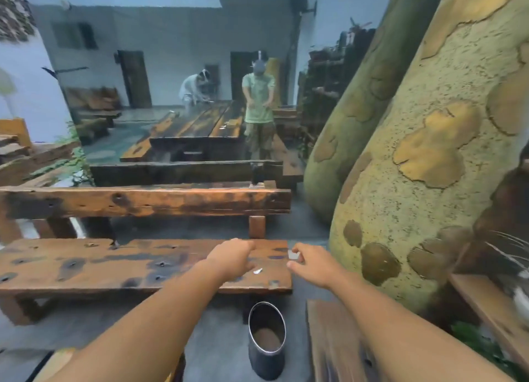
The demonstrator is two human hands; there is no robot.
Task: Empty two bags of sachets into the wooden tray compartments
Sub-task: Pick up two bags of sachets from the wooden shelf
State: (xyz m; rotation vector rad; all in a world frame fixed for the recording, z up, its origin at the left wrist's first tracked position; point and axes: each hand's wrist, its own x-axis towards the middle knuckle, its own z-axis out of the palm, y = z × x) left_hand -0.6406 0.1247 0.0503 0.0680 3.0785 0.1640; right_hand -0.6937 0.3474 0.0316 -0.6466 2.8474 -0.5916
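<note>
Both my arms reach forward over a low wooden bench. My left hand hovers above the bench's right end, fingers curled loosely, with nothing visible in it. A small white scrap lies on the bench just under it. My right hand is past the bench's right edge and pinches a small white piece between thumb and fingers. No wooden tray and no bags of sachets are in view.
A metal bin stands on the grey floor below my hands. A second wooden bench sits behind the first. A large mirror at the back reflects two people. Mottled yellow-green trunks rise at the right.
</note>
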